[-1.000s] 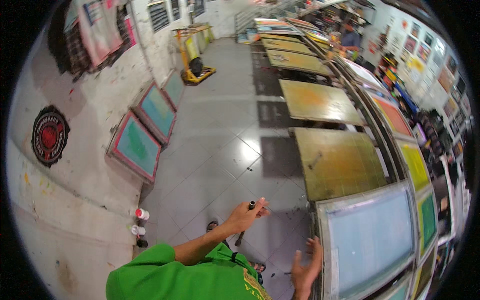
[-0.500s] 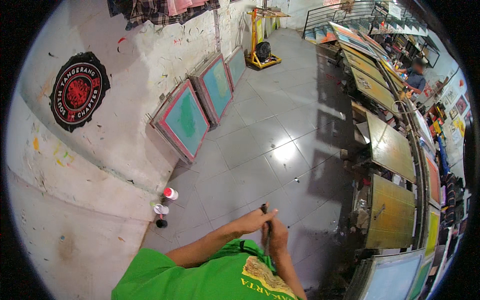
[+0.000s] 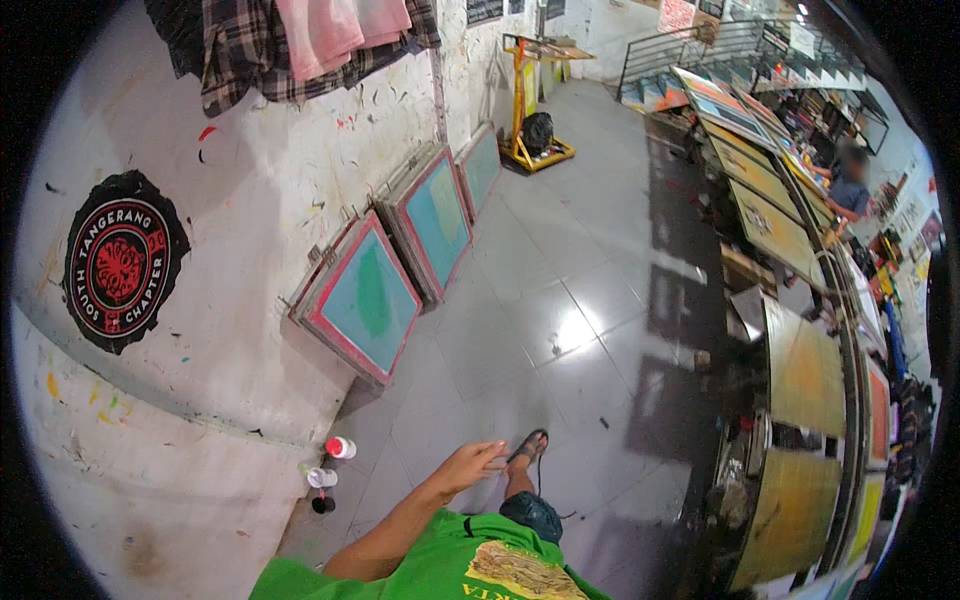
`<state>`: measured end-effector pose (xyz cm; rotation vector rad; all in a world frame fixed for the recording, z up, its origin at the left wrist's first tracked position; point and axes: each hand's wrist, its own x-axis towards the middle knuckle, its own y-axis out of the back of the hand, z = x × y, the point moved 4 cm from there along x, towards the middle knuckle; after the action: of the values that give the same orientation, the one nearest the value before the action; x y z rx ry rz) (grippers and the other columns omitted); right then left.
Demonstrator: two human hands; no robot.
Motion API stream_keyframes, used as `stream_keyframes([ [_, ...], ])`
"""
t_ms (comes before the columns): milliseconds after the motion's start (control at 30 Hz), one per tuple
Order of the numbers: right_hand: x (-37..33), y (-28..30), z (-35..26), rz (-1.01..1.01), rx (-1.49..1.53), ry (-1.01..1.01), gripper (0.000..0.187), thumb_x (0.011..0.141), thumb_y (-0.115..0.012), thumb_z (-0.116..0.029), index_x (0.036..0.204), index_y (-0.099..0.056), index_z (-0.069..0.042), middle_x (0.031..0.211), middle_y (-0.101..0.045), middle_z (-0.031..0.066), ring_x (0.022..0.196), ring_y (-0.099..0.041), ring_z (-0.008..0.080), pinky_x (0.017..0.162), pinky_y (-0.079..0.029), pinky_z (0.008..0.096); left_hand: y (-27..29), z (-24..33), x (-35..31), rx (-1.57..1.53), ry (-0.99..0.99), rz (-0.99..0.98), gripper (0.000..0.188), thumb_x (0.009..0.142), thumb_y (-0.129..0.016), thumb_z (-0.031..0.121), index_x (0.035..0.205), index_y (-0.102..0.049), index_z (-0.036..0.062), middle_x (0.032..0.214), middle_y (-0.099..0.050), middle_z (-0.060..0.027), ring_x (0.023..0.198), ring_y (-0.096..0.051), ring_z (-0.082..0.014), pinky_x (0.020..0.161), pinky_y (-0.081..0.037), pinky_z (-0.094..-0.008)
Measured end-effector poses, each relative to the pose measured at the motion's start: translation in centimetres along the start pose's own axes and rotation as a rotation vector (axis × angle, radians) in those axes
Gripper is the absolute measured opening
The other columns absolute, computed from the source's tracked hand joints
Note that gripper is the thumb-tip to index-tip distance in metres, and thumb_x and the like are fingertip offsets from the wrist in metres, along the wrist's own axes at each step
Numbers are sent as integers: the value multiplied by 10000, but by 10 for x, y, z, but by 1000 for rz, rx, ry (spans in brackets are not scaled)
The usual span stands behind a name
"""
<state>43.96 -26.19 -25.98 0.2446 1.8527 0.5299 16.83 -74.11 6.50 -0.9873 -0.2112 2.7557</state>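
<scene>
My left hand (image 3: 474, 467) is held out in front of my green shirt (image 3: 430, 560), above the grey tiled floor. Its fingers are stretched out and nothing shows in them. My right hand is out of sight. Just past my fingertips, my foot in a dark sandal (image 3: 530, 444) steps forward on the tiles. A thin dark cord-like strand (image 3: 541, 475) shows beside that leg; what it belongs to cannot be made out.
Framed printing screens (image 3: 365, 300) lean against the left wall (image 3: 250, 200). Small bottles (image 3: 341, 447) stand at its foot. Tilted printing boards (image 3: 790, 520) line the right side, where another person (image 3: 852, 185) stands farther off. A yellow stand (image 3: 520, 110) is at the back.
My hands were together on a dark slim thing; now the left is apart with fingers extended, and the right has left the view. My foot has come into sight.
</scene>
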Motion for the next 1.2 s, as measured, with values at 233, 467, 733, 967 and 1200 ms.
stream_keyframes([
  [233,43,16,-177,-91,6,11,513,1063,-557,-399,1238,-571,82,958,-660,238,636,-692,316,512,-553,482,46,88,109,-66,72,192,711,1093,-456,529,1562,-423,-4,1512,-568,-166,1327,-604,-299,1123,-439,-443],
  [467,213,36,-394,-31,34,345,582,1073,-535,-399,1328,-524,124,1079,-666,279,641,-705,334,490,-570,487,48,207,237,109,-33,185,655,1102,-472,493,1523,-481,-8,1473,-602,-151,1316,-612,-277,1100,-459,-445],
  [733,188,38,-862,53,-126,848,438,1087,-476,-394,1117,-588,28,792,-714,170,738,-719,262,678,-546,421,97,241,349,-35,-24,324,689,1067,-535,526,1476,-534,-29,1397,-655,-152,1247,-652,-275,1017,-503,-423],
  [967,284,31,-940,-78,-115,637,288,1030,-602,-289,853,-606,-61,614,-580,76,500,-566,246,448,-446,460,195,322,457,-149,19,503,645,1060,-557,517,1395,-603,-32,1335,-686,-173,1178,-692,-279,956,-529,-412],
  [1200,299,53,-906,-180,-136,194,311,866,-746,-222,744,-549,-15,647,-603,152,504,-556,281,478,-458,464,308,490,579,-27,-155,608,637,1052,-571,520,1358,-632,-36,1303,-708,-151,1143,-705,-279,935,-526,-387],
])
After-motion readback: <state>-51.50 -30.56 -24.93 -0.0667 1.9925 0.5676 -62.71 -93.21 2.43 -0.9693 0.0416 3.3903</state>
